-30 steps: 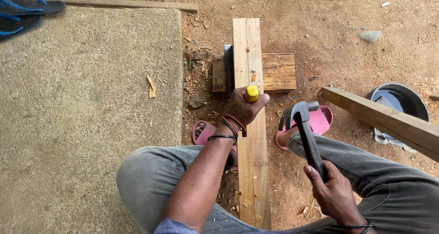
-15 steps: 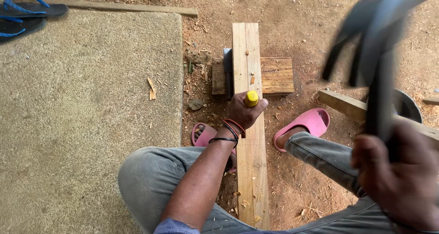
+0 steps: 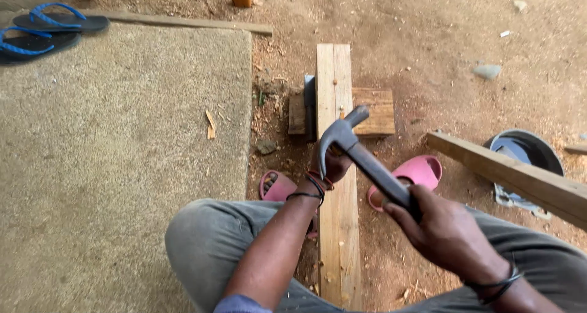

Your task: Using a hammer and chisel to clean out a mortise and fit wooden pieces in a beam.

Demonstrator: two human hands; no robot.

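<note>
The right hand (image 3: 449, 230), gripping the hammer (image 3: 361, 151), has swung down from overhead onto the left hand's (image 3: 333, 164) clenched chisel (now hidden) on the plank (image 3: 338, 227).

The person wears grey trousers (image 3: 208, 239) and pink slip-on sandals (image 3: 422, 172). Red and black bands (image 3: 315, 187) circle the left wrist at the frame's centre; a thin black band (image 3: 495, 282) rings the right wrist, lower right. A blue sleeve edge (image 3: 241, 304) shows at the bottom.

Outdoor dirt-yard carpentry spot: planks (image 3: 335, 166), sawdust.
</note>
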